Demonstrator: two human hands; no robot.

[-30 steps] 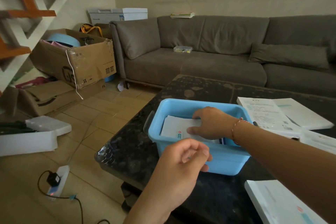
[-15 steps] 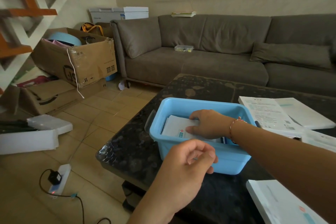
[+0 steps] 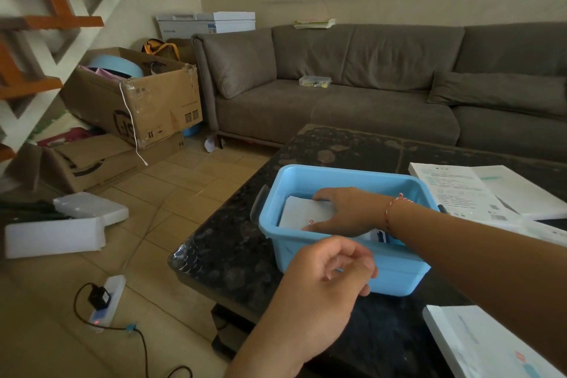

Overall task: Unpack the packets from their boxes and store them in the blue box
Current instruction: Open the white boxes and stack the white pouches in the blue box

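white packets (image 3: 302, 211) flat inside blue box (image 3: 395, 270)

Both forearms are bare, with no sleeves in view. The right wrist wears a thin red-and-white string bracelet (image 3: 390, 209), toward 3 o'clock of the frame.

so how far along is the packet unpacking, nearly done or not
Partly done. White packets already lie in the blue box. The right hand rests on them inside the box; the left hand hovers empty, loosely curled. White boxes on the table beside it look unfinished, though their contents aren't visible.
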